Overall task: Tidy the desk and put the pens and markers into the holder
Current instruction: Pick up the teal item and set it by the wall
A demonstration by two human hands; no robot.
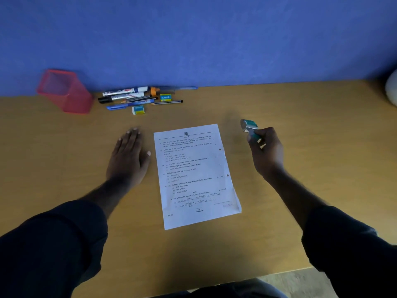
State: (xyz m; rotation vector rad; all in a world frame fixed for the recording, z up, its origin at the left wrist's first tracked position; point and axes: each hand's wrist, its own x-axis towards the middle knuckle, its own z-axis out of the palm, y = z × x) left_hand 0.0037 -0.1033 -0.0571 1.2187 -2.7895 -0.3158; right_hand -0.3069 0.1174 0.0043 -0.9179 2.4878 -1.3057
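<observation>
1. The light is dim and cool, with a bluish cast over the blue wall (193, 35).
2. The wooden surface (300, 117) shows soft, faint shadows and no glare.
3. The printed sheet (196, 175) is the brightest area, its small text barely legible.
4. The green-and-white object in the right hand (267, 150) is motion-blurred.
5. Wide-angle distortion bends the surface's far edge, and the corners darken.

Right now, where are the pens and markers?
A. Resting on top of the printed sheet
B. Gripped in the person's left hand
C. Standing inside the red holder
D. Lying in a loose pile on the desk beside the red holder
D: the pens and markers lie flat on the desk, just to the right of the red holder, which looks empty.
</observation>
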